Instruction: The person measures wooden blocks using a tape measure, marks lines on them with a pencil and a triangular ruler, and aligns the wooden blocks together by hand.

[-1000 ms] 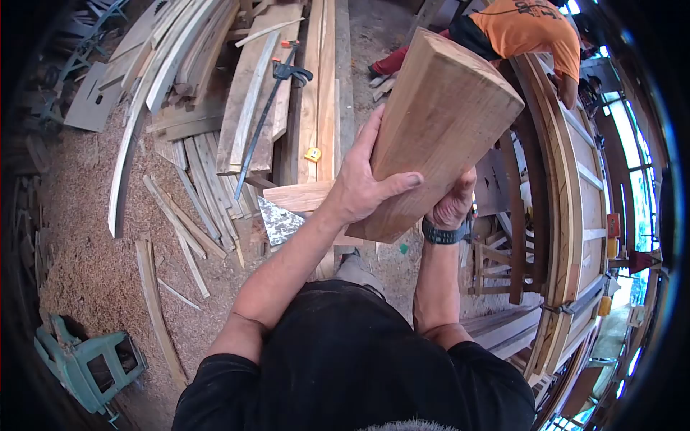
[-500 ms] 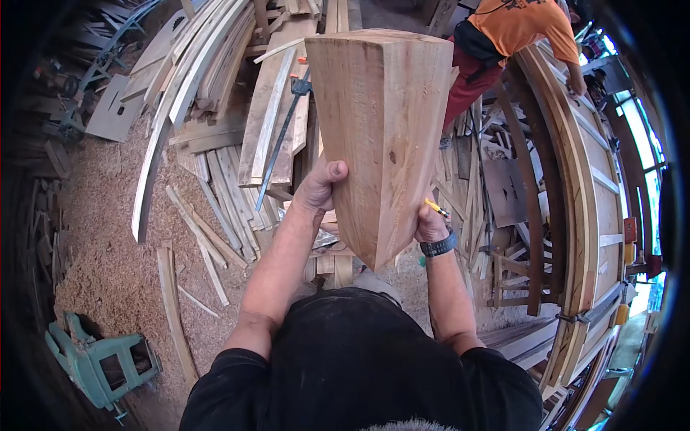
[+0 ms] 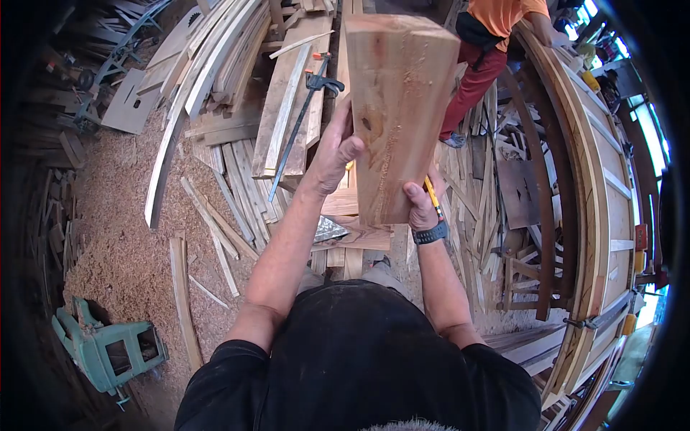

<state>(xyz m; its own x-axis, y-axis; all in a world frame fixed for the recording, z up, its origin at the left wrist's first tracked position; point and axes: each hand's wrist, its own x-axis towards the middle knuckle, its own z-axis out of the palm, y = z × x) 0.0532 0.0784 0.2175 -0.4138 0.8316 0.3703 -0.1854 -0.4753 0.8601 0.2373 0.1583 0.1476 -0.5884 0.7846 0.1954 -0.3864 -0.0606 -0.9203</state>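
Note:
A thick wooden block (image 3: 402, 108) stands raised in front of my chest, its broad face with a dark knot turned towards me. My left hand (image 3: 336, 152) presses against the block's left side, thumb on the near face. Low on the right side, my right hand (image 3: 424, 205) grips the block, its thumb also on the near face. A yellow pencil (image 3: 433, 198) sticks out between the fingers of my right hand. Beneath the block lie wooden boards (image 3: 359, 237) and a grey triangular metal piece (image 3: 329, 229).
A bar clamp (image 3: 302, 118) rests on planks at the upper left. Another person (image 3: 471, 79) in orange and red stands beyond the block. A long curved wooden frame (image 3: 600, 194) runs down the right; a green machine part (image 3: 111, 348) lies lower left.
The block has turned in my hands, from a slanted position to upright, now showing one broad knotted face. Both hands have shifted along its sides. The other person has straightened up somewhat.

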